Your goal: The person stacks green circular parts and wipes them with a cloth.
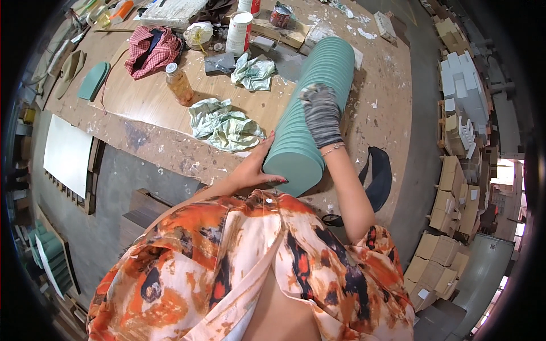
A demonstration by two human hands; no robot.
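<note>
A long green ribbed column (293, 122) lies on the work table, its smooth flat end (294, 169) toward me. My bare left hand (256, 167) grips the left edge of that end, thumb across the face and fingers along the side. On the column's upper right side rests my right hand (322, 115), in a grey striped knit glove. Its fingers are curled against the ridges; whatever they may hold is hidden. Left of the column lies a crumpled pale green-and-white cloth (223, 126), close to my left fingertips.
A second rag (253, 72), an amber bottle (180, 85), a white canister (239, 35) and a red checked cloth (151, 52) stand or lie farther back on the table (148, 139). A dark strap-like piece (377, 179) lies by my right forearm. Cardboard boxes (449, 187) line the right side.
</note>
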